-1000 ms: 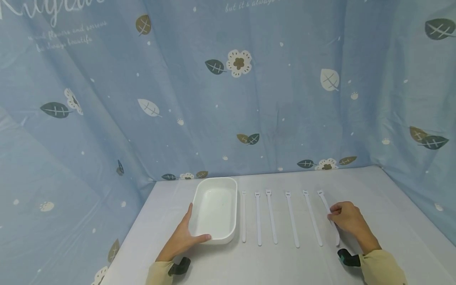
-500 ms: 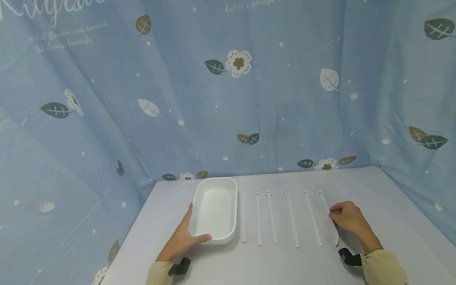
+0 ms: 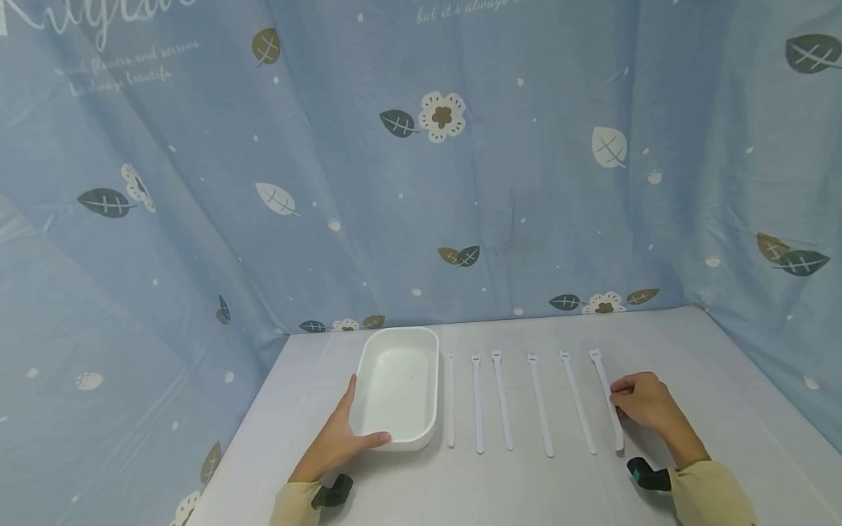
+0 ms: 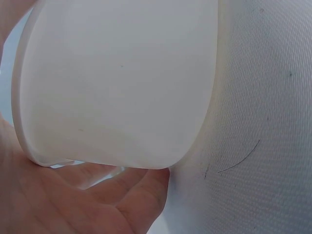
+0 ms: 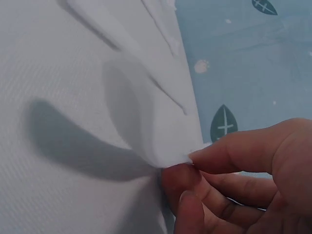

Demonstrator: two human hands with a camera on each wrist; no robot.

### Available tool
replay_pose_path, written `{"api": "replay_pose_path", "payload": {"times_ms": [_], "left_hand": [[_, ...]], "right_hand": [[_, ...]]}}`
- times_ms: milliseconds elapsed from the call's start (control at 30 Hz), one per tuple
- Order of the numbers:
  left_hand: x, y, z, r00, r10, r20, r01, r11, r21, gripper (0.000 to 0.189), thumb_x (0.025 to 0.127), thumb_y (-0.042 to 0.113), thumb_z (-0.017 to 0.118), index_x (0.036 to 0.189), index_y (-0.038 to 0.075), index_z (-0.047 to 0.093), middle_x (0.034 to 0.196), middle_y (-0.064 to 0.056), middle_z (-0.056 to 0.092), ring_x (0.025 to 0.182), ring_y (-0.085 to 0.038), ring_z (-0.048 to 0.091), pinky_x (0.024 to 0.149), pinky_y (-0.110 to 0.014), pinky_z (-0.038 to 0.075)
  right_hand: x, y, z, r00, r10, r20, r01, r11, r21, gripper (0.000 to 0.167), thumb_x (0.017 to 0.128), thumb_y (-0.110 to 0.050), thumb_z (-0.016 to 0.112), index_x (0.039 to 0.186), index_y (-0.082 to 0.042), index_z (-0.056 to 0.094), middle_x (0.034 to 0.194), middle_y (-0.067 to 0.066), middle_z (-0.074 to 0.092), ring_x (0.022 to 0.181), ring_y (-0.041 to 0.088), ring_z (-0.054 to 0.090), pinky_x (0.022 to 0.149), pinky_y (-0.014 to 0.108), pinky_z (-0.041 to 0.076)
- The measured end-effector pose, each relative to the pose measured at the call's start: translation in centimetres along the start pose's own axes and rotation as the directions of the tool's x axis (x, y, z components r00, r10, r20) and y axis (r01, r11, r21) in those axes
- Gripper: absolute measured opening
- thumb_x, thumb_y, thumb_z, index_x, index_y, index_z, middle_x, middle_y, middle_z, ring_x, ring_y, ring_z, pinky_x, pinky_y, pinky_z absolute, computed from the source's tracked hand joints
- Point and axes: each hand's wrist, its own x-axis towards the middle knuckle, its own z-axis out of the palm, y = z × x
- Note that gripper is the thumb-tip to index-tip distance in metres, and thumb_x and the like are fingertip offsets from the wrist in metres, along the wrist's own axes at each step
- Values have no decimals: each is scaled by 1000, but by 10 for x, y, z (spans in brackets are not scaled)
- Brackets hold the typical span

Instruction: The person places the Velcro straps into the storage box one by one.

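White and round-cornered, the tub (image 3: 399,394) sits on the left of the counter (image 3: 500,489), its near-left corner held by the left hand (image 3: 337,438), thumb and fingers spread around it. On the right, the right hand (image 3: 645,402) has a tight grip, thumb and fingertips pinching the rightmost strap (image 3: 603,380). Five other straps (image 3: 503,405) lie spaced out between, slotted heads at the far end. Behind hangs a blue leaf-printed cloth (image 3: 526,183).

Loose pale-yellow sleeves (image 3: 713,493), stubby black wrist-worn devices (image 3: 333,491), a small teal patch (image 3: 635,474) on the right one.
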Motion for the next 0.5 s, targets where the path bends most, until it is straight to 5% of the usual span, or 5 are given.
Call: {"api": "replay_pose_path", "payload": {"times_ms": [500], "left_hand": [[1,1,0,1000,13,9,-13,1000,4,135,76,44,91,168,16,-4,176,-14,6,160,-44,14,124,-69,22]], "right_hand": [[-2,-5,-2,1000,-23,17,20,985,174,36,98,-9,62,122,18,60,94,18,73,74,15,68,64,28,61]]}}
